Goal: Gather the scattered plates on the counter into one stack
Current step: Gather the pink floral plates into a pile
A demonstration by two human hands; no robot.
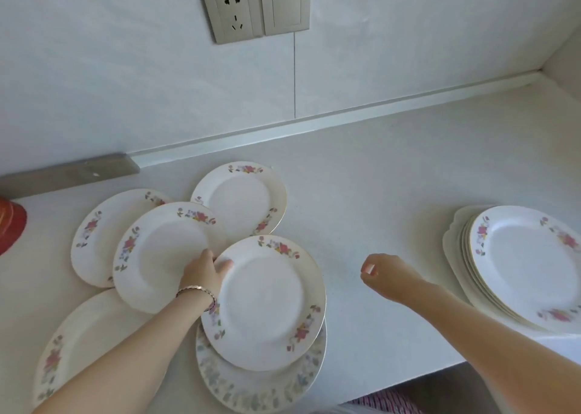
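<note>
On the table's [377,177] right side a stack [518,269] already stands, while six scattered plates [157,253] lie at left, so most gathering is left. The left hand [204,275] pinches the rim of a flowered plate [267,300] lying on a blue-leaf plate [261,388]. The right hand [380,272] hovers between, loosely curled and empty. A red object [11,228] sits far left, out of the way.

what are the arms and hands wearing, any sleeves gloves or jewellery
Both forearms are bare, with no sleeves or gloves in view. The left hand has a thin, pale metallic chain bracelet at its wrist, with what looks like a darker strand beside it. The right hand wears nothing visible: no bracelet, watch or ring.
</note>
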